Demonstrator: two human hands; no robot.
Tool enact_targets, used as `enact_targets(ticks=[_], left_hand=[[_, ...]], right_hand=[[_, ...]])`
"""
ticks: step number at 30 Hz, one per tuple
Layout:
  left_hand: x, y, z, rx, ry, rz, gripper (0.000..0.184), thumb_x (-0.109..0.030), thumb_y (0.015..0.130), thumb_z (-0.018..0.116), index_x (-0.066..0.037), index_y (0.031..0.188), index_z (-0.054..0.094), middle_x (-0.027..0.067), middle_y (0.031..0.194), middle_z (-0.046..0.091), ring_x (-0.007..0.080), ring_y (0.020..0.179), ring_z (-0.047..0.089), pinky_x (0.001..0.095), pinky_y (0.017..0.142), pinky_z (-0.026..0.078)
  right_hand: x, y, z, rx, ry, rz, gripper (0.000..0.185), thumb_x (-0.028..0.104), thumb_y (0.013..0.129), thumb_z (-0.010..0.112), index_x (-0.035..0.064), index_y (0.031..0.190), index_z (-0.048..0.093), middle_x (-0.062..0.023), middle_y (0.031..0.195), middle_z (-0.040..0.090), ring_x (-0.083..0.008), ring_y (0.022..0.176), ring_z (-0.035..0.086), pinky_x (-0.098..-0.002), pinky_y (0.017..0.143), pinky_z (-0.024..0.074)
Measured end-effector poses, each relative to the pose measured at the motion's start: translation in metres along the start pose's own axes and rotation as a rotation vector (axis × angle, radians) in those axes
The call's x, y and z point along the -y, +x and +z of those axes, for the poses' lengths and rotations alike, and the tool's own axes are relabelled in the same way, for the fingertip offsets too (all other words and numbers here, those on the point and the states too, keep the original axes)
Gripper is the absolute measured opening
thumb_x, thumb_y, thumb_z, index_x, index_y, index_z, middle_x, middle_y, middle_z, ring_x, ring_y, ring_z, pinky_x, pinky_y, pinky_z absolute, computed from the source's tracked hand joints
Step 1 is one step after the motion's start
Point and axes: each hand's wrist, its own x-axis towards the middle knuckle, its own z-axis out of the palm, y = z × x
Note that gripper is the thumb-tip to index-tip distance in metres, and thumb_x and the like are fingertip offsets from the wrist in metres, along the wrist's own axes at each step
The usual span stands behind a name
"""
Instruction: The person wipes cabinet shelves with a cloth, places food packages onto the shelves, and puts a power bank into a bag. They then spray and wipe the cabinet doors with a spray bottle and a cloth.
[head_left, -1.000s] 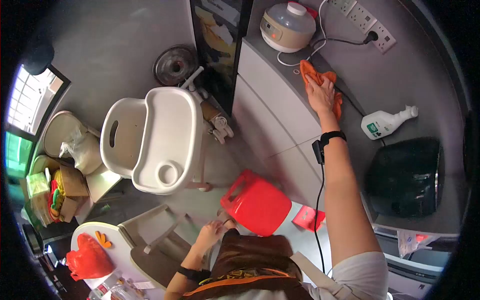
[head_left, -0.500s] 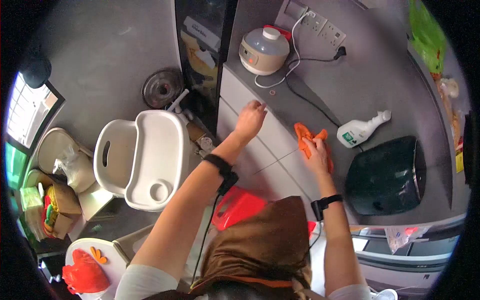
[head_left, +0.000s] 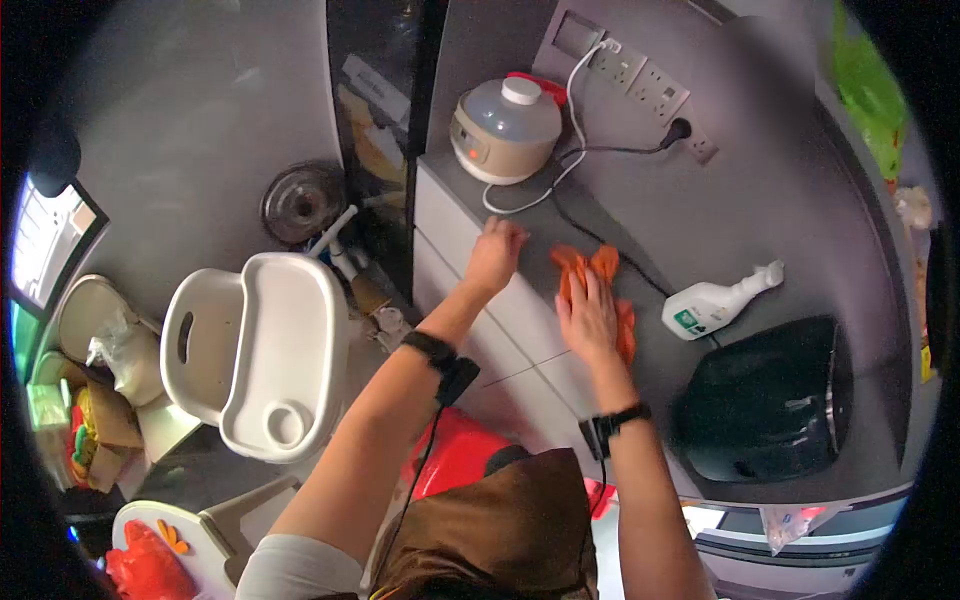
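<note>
My right hand (head_left: 590, 318) presses on an orange cloth (head_left: 572, 262) on the grey countertop, its fingers laid over the bunched fabric. Cloth shows beyond the fingertips and along the right side of the hand. At the counter's front edge, my left hand (head_left: 494, 258) is closed with curled fingers; whatever is inside them is hidden. Just beyond it stands a cream round cooker (head_left: 508, 135) with a clear lid and a lit orange light. A white spray bottle (head_left: 700, 308) lies on its side to the right of the cloth.
A dark green box-shaped appliance (head_left: 760, 405) sits at the counter's right. Cables run from the wall sockets (head_left: 640, 80) across the counter. White drawers (head_left: 500, 330) lie below. A white high chair tray (head_left: 285, 350) stands at left, near a glass lid (head_left: 303, 203).
My right hand has pushed the orange cloth farther onto the counter and its fingers lie flatter. A small ring-shaped item near my left hand no longer shows. The view has shifted slightly.
</note>
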Motion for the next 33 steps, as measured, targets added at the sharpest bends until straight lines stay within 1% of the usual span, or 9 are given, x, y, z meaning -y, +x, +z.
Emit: enact_targets(ticks=[9,13,16,19,20,21,23,28,33], left_hand=[[0.055,-0.213,-0.134,-0.112,0.389,-0.175,0.016,-0.005,0.078,0.061,-0.005,0.092,0.054,0.0167,0.113,0.05,0.0373,0.109,0.047,0.0468,0.091,0.036],[0.025,-0.115,-0.118,-0.163,-0.016,-0.028,0.013,-0.002,0.084,0.057,-0.002,0.095,0.05,0.0217,0.118,0.045,0.0386,0.11,0.046,0.0437,0.09,0.041],[-0.052,-0.005,-0.138,-0.269,-0.013,0.367,0.013,0.002,0.085,0.054,-0.001,0.095,0.047,0.0222,0.117,0.044,0.0374,0.109,0.046,0.041,0.092,0.04],[-0.158,0.118,-0.18,-0.39,-0.132,0.683,0.005,-0.001,0.092,0.041,-0.001,0.095,0.045,0.0165,0.112,0.048,0.0208,0.098,0.048,0.0322,0.09,0.037],[-0.202,0.158,-0.195,-0.449,-0.183,0.77,0.007,-0.003,0.093,0.04,-0.001,0.097,0.045,0.016,0.11,0.048,0.0184,0.096,0.047,0.0309,0.089,0.038],[-0.243,0.199,-0.207,-0.535,-0.227,0.877,0.008,-0.004,0.094,0.039,0.0,0.097,0.045,0.0166,0.108,0.048,0.0185,0.096,0.048,0.0304,0.088,0.038],[-0.313,0.27,-0.227,-0.573,-0.166,0.967,0.006,-0.004,0.092,0.044,0.001,0.095,0.047,0.0136,0.097,0.052,0.0184,0.087,0.051,0.029,0.077,0.043],[-0.356,0.342,-0.181,-0.078,-0.14,0.26,0.014,0.002,0.082,0.046,0.0,0.096,0.048,0.0226,0.086,0.059,0.0403,0.083,0.059,0.0454,0.073,0.047],[-0.332,0.316,-0.14,0.089,0.201,0.304,0.014,-0.007,0.087,0.046,0.004,0.095,0.044,0.0222,0.08,0.055,0.039,0.07,0.061,0.0417,0.059,0.051]], right_hand=[[0.015,0.054,0.025,0.088,0.203,-0.422,0.044,0.019,0.086,0.052,0.0163,0.129,0.049,-0.0164,0.135,0.042,-0.0353,0.128,0.036,-0.0456,0.104,0.0322],[-0.015,-0.001,-0.006,0.121,0.206,-0.468,0.045,0.002,0.076,0.057,0.0199,0.117,0.062,-0.013,0.138,0.043,-0.0312,0.129,0.037,-0.0447,0.106,0.0316],[-0.04,-0.062,-0.04,0.214,0.08,-0.328,0.034,0.013,0.083,0.053,0.0196,0.116,0.061,-0.0125,0.139,0.041,-0.0332,0.129,0.036,-0.0501,0.107,0.0271],[-0.052,-0.075,-0.081,0.231,0.138,-0.314,0.04,0.009,0.084,0.05,-0.0008,0.123,0.048,-0.0177,0.12,0.056,-0.0285,0.117,0.05,-0.0405,0.104,0.0336],[-0.029,-0.077,-0.099,0.357,-0.062,-0.018,0.03,0.012,0.089,0.05,0.0086,0.119,0.055,-0.0174,0.121,0.054,-0.0316,0.116,0.05,-0.0481,0.1,0.0366],[-0.046,-0.081,-0.076,0.167,0.809,0.112,0.028,0.016,0.093,0.047,0.0075,0.118,0.055,-0.0129,0.113,0.059,-0.0238,0.106,0.056,-0.0389,0.093,0.043],[-0.045,-0.061,-0.131,0.244,0.211,-0.127,0.032,0.015,0.092,0.044,0.0073,0.122,0.05,-0.0147,0.121,0.049,-0.0272,0.113,0.046,-0.0405,0.098,0.0356],[-0.022,-0.004,-0.228,0.402,0.243,-0.19,0.043,0.012,0.09,0.036,0.0066,0.132,0.037,-0.0194,0.142,0.026,-0.0358,0.132,0.022,-0.0445,0.11,0.0171],[-0.04,-0.059,-0.176,0.331,-0.047,-0.279,0.043,0.016,0.092,0.032,0.0058,0.134,0.035,-0.0225,0.143,0.025,-0.0396,0.135,0.019,-0.0465,0.112,0.0154]])
